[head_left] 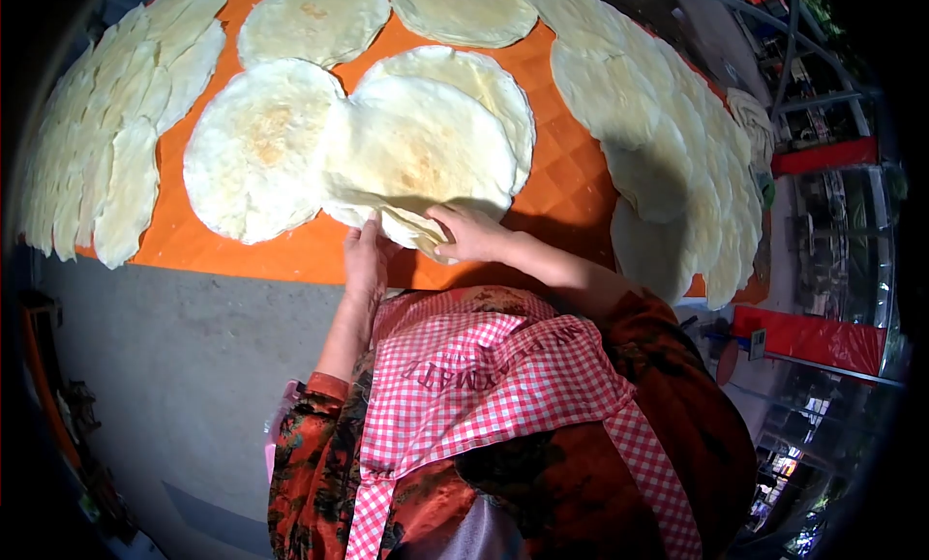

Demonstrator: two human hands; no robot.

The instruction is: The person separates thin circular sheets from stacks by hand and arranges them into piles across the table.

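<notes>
Flatbread (426, 149), one: edge pinched in closed fingers of left hand (365, 260) and right hand (474, 236); orange cloth (561, 163) spread beneath fingers.

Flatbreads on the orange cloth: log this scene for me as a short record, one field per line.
View: head camera, looking down
Surface: orange cloth
Handled item: front flatbread, near edge folded up
Left hand: fingers at that edge; exact grip unclear
Right hand: gripping the folded edge
Under handled item: another flatbread, showing behind and to the right
Left side: overlapping flatbreads
Right side: more overlapping flatbreads, partly shaded
Clothing: pink-and-white checked apron
</notes>
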